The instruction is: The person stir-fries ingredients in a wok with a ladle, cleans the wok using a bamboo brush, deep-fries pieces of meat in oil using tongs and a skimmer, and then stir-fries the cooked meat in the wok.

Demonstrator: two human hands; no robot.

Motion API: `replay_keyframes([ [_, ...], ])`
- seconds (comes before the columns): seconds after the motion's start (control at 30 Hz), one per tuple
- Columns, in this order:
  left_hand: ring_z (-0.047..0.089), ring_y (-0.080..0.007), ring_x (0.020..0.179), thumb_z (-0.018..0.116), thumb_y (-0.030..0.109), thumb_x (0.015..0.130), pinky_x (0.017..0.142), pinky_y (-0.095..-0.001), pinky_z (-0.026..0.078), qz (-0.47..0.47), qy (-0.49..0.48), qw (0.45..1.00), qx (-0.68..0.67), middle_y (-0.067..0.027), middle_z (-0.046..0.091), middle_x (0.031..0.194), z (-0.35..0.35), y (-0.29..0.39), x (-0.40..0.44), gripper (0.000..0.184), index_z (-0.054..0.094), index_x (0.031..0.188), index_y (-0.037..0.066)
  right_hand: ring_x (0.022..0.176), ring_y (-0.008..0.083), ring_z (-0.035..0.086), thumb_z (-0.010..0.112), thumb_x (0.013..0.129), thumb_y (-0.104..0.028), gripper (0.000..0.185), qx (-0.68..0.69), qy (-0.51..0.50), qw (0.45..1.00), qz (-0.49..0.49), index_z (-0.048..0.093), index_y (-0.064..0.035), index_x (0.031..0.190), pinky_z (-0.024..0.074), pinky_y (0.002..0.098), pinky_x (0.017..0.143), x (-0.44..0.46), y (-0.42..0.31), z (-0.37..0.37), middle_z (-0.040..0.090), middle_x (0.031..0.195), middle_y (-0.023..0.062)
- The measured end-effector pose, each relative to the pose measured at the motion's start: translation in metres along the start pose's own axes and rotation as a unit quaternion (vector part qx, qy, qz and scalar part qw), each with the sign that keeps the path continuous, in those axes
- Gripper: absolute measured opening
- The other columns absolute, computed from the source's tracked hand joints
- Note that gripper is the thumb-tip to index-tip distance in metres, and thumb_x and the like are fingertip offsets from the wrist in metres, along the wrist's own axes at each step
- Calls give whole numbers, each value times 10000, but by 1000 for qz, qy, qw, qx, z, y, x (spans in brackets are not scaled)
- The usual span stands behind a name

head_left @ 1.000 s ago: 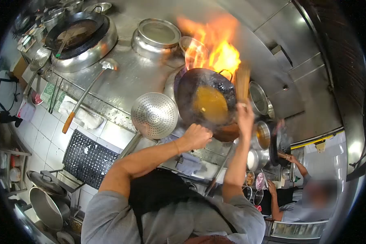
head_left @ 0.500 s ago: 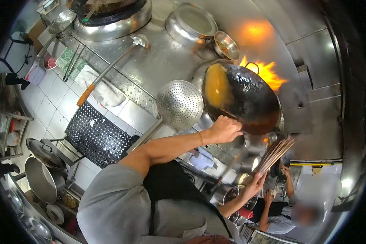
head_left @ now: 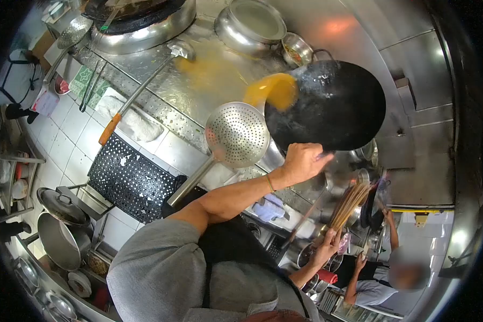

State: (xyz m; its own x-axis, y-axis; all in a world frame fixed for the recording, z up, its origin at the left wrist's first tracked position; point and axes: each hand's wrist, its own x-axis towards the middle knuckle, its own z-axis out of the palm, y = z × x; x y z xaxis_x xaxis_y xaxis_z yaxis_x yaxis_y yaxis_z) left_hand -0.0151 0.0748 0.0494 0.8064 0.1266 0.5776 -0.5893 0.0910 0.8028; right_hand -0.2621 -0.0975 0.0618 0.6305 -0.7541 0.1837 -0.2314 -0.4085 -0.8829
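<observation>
My left hand [head_left: 305, 161] is closed on the near rim of a black wok [head_left: 333, 110], at its handle, which my fingers hide. The wok is tilted. Yellow-brown liquid [head_left: 276, 91] spills over its left edge, and a blurred splash spreads above the steel stove top [head_left: 163, 88]. My right hand [head_left: 329, 244], lower right, grips a bundle of thin bamboo sticks, a wok brush [head_left: 349, 206], pointing up and away from me. Left of the wok lies a round perforated strainer [head_left: 237, 134], its long metal handle towards me.
A ladle [head_left: 145, 88] with an orange wooden grip lies across the stove edge. Behind stand a lidded-looking steel pot [head_left: 252, 24] and a small bowl [head_left: 297, 51]. A black perforated mat [head_left: 131, 177] sits lower left. Another person [head_left: 375, 284] works at lower right.
The wok has moved up and right and tipped further left; liquid now pours out of it. Flames behind it have shrunk to a glow. The brush has moved slightly down and left.
</observation>
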Motion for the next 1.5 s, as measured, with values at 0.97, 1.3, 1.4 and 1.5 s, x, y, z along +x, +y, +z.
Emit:
replay_keyframes([
  [0.97,649,-287,573,628,212,712,506,-427,491,129,-374,867,302,-114,652,646,29,-37,-50,157,628,624,83,889,231,562,574,861,-132,390,566,-140,798,155,486,-47,1232,436,411,846,171,-14,30,561,1152,152],
  [1.3,649,-349,600,566,273,813,563,-446,505,42,-437,828,347,-176,641,640,79,-79,-51,271,660,655,74,491,102,536,704,825,-297,646,-98,-469,877,-26,441,-124,1389,420,266,407,228,-23,159,601,675,12],
  [1.4,650,-342,598,573,268,816,574,-458,511,20,-411,841,353,-180,643,646,87,-69,-52,272,660,658,64,555,140,608,690,807,-390,643,-235,-540,806,-55,474,-154,1365,471,278,437,272,-3,179,648,748,62],
  [1.5,650,-336,595,569,276,822,570,-454,511,4,-415,830,372,-172,645,644,91,-63,-53,281,659,659,66,885,397,641,655,813,-391,601,-460,-272,826,-181,476,-165,1340,500,509,780,325,28,199,639,1044,228],
])
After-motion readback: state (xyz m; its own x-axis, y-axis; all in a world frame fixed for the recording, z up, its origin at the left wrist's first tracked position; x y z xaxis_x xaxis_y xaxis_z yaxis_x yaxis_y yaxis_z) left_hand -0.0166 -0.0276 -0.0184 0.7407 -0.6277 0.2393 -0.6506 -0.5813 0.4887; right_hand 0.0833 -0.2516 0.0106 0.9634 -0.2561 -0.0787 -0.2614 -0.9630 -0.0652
